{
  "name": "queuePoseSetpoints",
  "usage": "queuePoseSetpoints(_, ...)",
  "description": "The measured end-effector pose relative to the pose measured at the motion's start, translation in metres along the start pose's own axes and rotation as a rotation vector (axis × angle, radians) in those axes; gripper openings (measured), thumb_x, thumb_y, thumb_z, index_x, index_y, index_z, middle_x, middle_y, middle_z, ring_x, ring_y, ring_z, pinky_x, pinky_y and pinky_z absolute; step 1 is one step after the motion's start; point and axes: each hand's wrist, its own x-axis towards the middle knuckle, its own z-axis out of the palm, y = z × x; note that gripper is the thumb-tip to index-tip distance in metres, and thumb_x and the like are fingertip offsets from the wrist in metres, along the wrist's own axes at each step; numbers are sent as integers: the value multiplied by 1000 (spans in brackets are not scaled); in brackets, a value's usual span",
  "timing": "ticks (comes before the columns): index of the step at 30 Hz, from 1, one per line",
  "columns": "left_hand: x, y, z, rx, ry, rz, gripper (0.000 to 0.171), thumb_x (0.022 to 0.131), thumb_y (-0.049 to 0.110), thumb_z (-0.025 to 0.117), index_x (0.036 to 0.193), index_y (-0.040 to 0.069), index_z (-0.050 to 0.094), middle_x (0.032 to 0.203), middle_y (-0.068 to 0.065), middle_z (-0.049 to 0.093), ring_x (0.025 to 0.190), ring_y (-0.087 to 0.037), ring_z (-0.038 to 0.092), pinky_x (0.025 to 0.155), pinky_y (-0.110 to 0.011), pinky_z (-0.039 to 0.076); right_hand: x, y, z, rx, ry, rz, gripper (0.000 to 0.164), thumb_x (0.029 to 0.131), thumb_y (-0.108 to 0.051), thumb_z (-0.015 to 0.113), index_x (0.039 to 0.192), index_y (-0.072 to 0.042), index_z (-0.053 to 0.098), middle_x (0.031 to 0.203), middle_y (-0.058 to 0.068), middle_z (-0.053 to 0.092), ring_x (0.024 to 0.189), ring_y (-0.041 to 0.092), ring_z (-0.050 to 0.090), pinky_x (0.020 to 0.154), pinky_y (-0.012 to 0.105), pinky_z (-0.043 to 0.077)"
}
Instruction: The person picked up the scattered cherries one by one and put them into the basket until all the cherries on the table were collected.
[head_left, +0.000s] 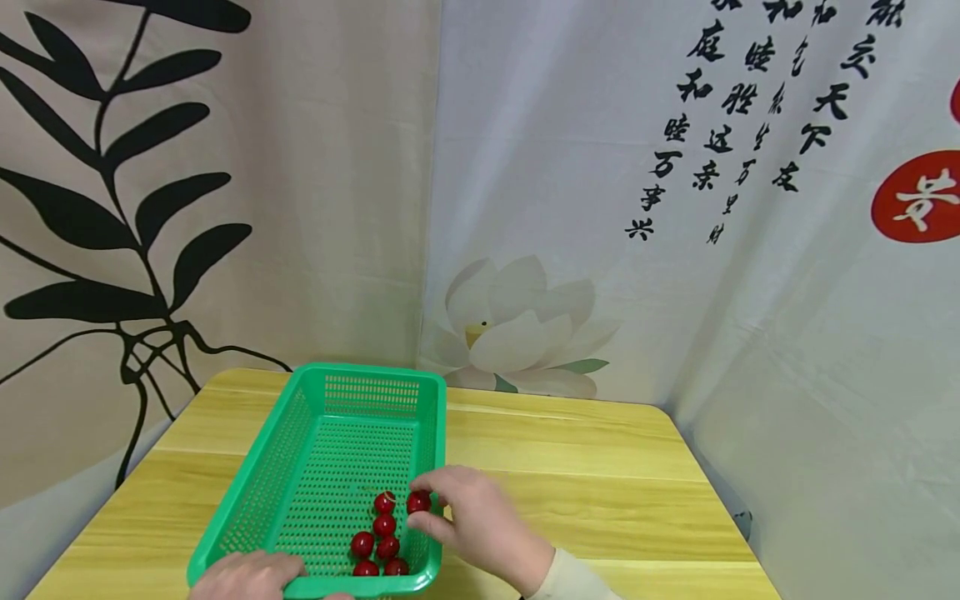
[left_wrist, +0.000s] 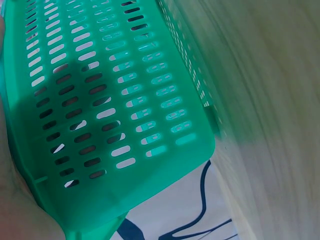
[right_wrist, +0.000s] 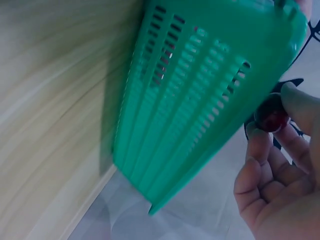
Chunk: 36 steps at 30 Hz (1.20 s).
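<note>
A green plastic basket (head_left: 431, 433) with slotted walls stands on the table, its near end towards me. My left hand (head_left: 251, 575) grips its near rim at the left corner, fingers over the edge; in the left wrist view part of that hand (left_wrist: 20, 200) lies along the rim. Several shiny dark red cherries (head_left: 362, 545) lie together in the near right part of the basket. Over the right rim, my right hand (head_left: 480, 517) pinches one cherry (head_left: 418, 502) between thumb and fingertips. The right wrist view shows this cherry (right_wrist: 272, 114) just above the basket's edge.
The yellow wood-grain table (head_left: 585, 492) extends to the right of the basket and, more narrowly, to its left. Behind it hang pale cloths, one with a dark plant print (head_left: 112, 208), the other with a lotus print (head_left: 525, 325) and black writing.
</note>
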Motion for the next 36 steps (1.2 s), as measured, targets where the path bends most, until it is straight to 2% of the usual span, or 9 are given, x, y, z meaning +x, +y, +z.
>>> queuePoseSetpoints(7, 0, 1, 0, 2, 2, -11, 55, 64, 82, 68, 52, 39, 35, 49, 22, 28, 43, 1, 28, 43, -24, 31, 10, -13, 15, -54, -63, -95, 30, 88, -36, 75, 110, -17, 69, 101, -12, 69, 90, -6, 54, 82, 15, 48)
queuePoseSetpoints(12, 0, 1, 3, 26, 63, -12, 62, 64, 81, 68, 49, 37, 27, 47, 22, 23, 40, 0, 23, 40, -23, 25, 18, -21, 25, -35, -198, -79, 28, 91, -37, 72, 113, -19, 68, 102, -14, 66, 95, -9, 52, 84, 11, 45)
queuePoseSetpoints(17, 0, 4, 2, 16, 58, -33, 60, 65, 80, 69, 49, 37, 29, 46, 21, 25, 40, 0, 25, 40, -24, 27, 26, -26, 35, -5, -309, -85, 28, 93, -31, 70, 119, -19, 67, 108, -14, 64, 96, -9, 49, 84, 8, 43)
queuePoseSetpoints(19, 1, 6, 1, 17, 87, -25, 60, 64, 79, 70, 49, 36, 29, 46, 19, 24, 39, -2, 23, 39, -24, 24, 28, -27, 39, 11, -339, -92, 28, 93, -30, 70, 119, -19, 66, 108, -14, 63, 95, -9, 48, 82, 7, 42)
queuePoseSetpoints(23, 4, 10, -1, 40, 202, 28, 64, 60, 77, 72, 50, 35, 26, 45, 17, 20, 38, -3, 16, 37, -22, 14, 32, -29, 44, 16, -377, -89, 27, 93, -30, 71, 118, -21, 66, 107, -16, 63, 94, -9, 47, 82, 7, 41)
queuePoseSetpoints(25, 4, 9, 0, 46, 239, 50, 64, 59, 78, 73, 51, 35, 26, 46, 17, 20, 38, -3, 15, 38, -22, 12, 34, -29, 45, 5, -397, -78, 27, 92, -31, 72, 118, -22, 67, 106, -18, 62, 93, -10, 46, 83, 7, 40)
queuePoseSetpoints(30, 2, 3, 6, 47, 215, 48, 61, 58, 78, 73, 52, 36, 29, 46, 17, 22, 38, -2, 18, 37, -22, 17, 37, -30, 48, -33, -432, -69, 31, 91, -37, 72, 119, -25, 67, 107, -21, 63, 94, -11, 47, 86, 9, 40)
queuePoseSetpoints(36, -1, 0, 9, 39, 159, 26, 60, 61, 79, 71, 52, 36, 30, 46, 17, 23, 38, -2, 20, 37, -23, 20, 39, -28, 54, -38, -471, -40, 31, 89, -40, 74, 117, -27, 68, 100, -24, 63, 83, -15, 45, 76, 7, 41)
